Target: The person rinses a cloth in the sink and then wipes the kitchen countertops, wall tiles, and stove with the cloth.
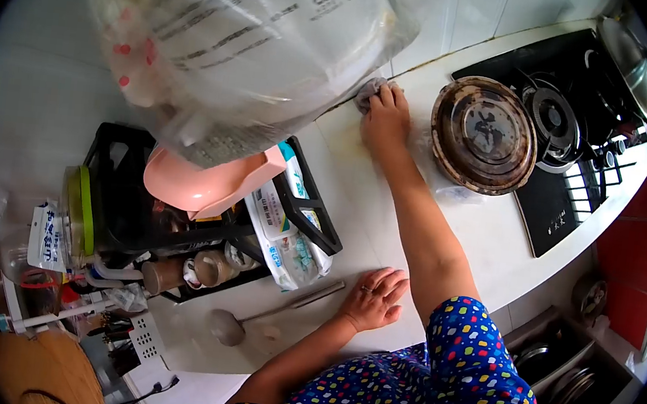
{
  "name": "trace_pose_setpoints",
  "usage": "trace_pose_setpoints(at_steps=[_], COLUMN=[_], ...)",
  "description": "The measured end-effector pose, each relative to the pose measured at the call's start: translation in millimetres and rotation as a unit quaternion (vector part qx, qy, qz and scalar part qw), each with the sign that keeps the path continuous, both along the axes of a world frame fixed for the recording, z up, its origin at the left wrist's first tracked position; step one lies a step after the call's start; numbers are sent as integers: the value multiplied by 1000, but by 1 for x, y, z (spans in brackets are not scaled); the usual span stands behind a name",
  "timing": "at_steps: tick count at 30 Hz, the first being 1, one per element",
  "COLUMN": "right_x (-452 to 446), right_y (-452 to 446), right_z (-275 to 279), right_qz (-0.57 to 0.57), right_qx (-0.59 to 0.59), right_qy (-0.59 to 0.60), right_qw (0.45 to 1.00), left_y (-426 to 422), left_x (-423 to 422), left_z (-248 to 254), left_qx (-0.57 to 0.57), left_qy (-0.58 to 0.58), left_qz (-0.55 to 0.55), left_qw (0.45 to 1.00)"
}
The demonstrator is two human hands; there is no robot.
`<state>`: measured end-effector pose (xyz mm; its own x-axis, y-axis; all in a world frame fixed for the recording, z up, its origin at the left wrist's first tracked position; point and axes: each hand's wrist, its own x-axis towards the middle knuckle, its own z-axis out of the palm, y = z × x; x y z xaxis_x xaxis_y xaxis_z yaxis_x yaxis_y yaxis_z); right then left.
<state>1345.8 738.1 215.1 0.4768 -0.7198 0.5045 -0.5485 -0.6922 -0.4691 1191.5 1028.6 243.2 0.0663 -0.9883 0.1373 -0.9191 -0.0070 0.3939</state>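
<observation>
Fisheye warp, black vignetted corners; table bright; plastic bag soft with glare streaks; open drawer in shadow.

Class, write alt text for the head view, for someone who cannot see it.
A person's right hand holds a crumpled grey cloth where a white countertop meets a white tiled wall; their left hand rests on the countertop near a grey, long-handled metal ladle.

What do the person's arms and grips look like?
Both forearms are bare below short, dark-blue sleeves printed with red, yellow, white and green blobs. The left grip is ungloved, with what looks like a ring; the right grip is ungloved too.
</observation>
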Motion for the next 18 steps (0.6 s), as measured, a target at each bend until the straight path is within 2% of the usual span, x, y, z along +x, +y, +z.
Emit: trace_pose_setpoints(at_steps=[1, 2, 4, 6, 7, 8, 11, 13, 18], right_x=[4, 2, -2, -3, -3, 3, 26, 35, 31], right_y=[1, 6, 10, 28, 44, 57, 69, 73, 76], right_z=[-7, -4, 5, 2, 2, 1, 3, 7, 13], right_qz=[31, 36, 93, 220, 252, 250, 255, 234, 249], right_qx=[-48, -46, 63, 78, 49, 30, 77, 57, 31], right_qy=[1, 2, 30, 1, 57, -2, -9, 59, 89], right_qw=[998, 998, 993, 972, 965, 968, 964, 969, 964], left_y=[1, 1, -1, 0, 0, 1, 6, 7, 4], left_x=[-1, -2, -1, 0, 0, -1, 0, -7, -3], left_z=[1, 2, 3, 1, -1, -2, -6, -7, -5], left_qx=[2, 4, 0, -3, -5, -1, 12, -1, 2], left_qy=[1, 2, -1, 9, 10, 11, 8, 4, -2], left_qz=[6, 9, 12, 4, 7, 4, 9, 33, 19], left_qw=[1000, 1000, 1000, 1000, 1000, 1000, 1000, 999, 1000])
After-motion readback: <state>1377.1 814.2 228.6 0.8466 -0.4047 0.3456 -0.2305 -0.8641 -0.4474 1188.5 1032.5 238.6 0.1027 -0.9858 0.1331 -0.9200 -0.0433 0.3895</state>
